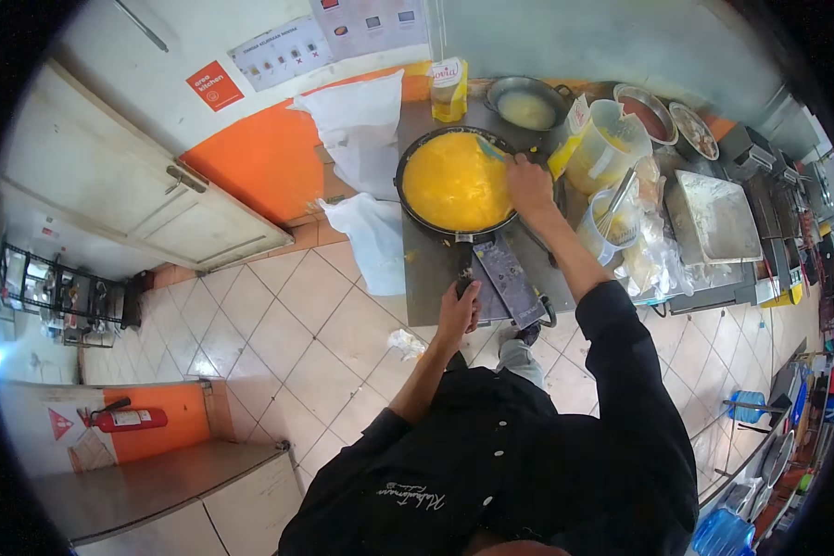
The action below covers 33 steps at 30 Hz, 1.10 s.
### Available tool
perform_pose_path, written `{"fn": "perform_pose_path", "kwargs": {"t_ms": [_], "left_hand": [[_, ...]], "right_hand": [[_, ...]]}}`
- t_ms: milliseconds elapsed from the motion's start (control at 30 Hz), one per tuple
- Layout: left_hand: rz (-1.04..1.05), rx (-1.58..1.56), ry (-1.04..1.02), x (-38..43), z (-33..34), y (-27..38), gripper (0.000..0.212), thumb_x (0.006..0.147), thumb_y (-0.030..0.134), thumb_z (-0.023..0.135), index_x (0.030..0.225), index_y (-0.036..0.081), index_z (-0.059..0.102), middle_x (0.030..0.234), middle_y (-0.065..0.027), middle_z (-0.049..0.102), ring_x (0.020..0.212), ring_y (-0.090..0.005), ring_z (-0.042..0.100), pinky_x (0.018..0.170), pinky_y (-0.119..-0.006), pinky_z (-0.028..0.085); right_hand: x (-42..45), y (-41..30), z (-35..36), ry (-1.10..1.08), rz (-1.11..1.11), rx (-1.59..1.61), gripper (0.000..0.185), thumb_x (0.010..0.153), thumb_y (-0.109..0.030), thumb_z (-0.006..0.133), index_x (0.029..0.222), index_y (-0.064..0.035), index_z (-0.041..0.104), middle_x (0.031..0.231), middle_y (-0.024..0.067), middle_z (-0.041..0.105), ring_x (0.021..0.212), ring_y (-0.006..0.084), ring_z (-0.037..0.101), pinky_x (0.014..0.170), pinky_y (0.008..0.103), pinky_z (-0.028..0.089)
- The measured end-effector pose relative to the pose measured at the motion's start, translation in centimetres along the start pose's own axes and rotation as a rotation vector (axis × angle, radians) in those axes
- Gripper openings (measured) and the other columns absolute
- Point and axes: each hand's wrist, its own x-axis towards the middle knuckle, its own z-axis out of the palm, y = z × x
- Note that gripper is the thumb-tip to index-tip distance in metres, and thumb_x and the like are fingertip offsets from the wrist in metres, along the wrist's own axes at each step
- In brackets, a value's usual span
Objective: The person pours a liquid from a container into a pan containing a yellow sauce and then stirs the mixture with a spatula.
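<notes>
A black frying pan [402, 195] stands on a portable gas stove [511, 281], filled to near its wall with a yellow egg layer [452, 182]. Its black handle points towards me, and my left hand [461, 306] is closed around the end of it. Over the pan's right side, my right hand [530, 186] grips a teal spatula [488, 147], whose blade touches the egg near the upper right rim. My fingers hide the spatula's handle.
Behind the pan stand a yellow pouch [449, 90] and a wok [526, 104] with pale liquid. To the right are a large plastic jug [606, 149], a smaller jug [601, 236] holding a whisk [615, 201], plastic bags [650, 260], metal bowls [645, 115] and a metal tray [716, 217]. White cloths [370, 240] hang at the left.
</notes>
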Motion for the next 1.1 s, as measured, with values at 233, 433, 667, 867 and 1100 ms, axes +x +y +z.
{"fn": "perform_pose_path", "kwargs": {"t_ms": [233,433,667,867,1100], "left_hand": [[0.015,0.033,0.012,-0.4,0.6,0.7,0.022,0.098,0.030,0.059,0.095,0.013,0.045,0.059,0.0046,0.040,0.037,-0.0046,0.033,0.032,-0.024,0.024],[-0.005,0.023,0.014,-0.2,0.3,0.4,0.022,0.098,0.030,0.058,0.094,0.013,0.045,0.058,0.0043,0.040,0.037,-0.0047,0.033,0.032,-0.024,0.024],[-0.027,0.009,0.018,-0.1,0.1,0.4,0.022,0.098,0.030,0.059,0.097,0.012,0.046,0.058,0.0028,0.042,0.035,-0.0055,0.033,0.031,-0.025,0.024],[-0.027,-0.012,-0.010,0.0,-0.1,0.1,0.024,0.096,0.032,0.062,0.095,0.014,0.046,0.059,0.0058,0.037,0.038,-0.0055,0.029,0.035,-0.026,0.022],[-0.015,0.004,0.012,-0.5,0.8,0.8,0.024,0.097,0.030,0.060,0.091,0.014,0.044,0.058,0.0056,0.037,0.037,-0.0055,0.030,0.034,-0.026,0.023]], "right_hand": [[0.2,-2.0,1.7,0.066,-0.120,0.081,0.036,0.090,-0.012,0.051,0.125,-0.0085,0.057,0.107,0.0105,0.062,0.079,0.0272,0.071,0.063,0.0402,0.058],[-2.0,-3.2,-0.8,-0.046,-0.214,0.122,0.041,0.089,-0.011,0.053,0.129,-0.0135,0.057,0.114,0.0106,0.058,0.085,0.0287,0.070,0.068,0.0428,0.057],[-6.3,-2.1,-6.7,-0.136,-0.260,0.256,0.045,0.080,-0.003,0.059,0.124,-0.0136,0.062,0.108,0.0105,0.059,0.087,0.0319,0.068,0.073,0.0441,0.056],[-8.3,0.2,-9.8,-0.212,-0.254,0.307,0.035,0.085,-0.012,0.063,0.119,-0.0160,0.066,0.103,0.0095,0.062,0.089,0.0333,0.066,0.074,0.0463,0.054],[-7.7,3.9,-9.6,-0.121,-0.208,0.337,0.021,0.086,-0.031,0.069,0.099,-0.0152,0.074,0.095,0.0108,0.068,0.090,0.0333,0.066,0.077,0.0448,0.052]]}}
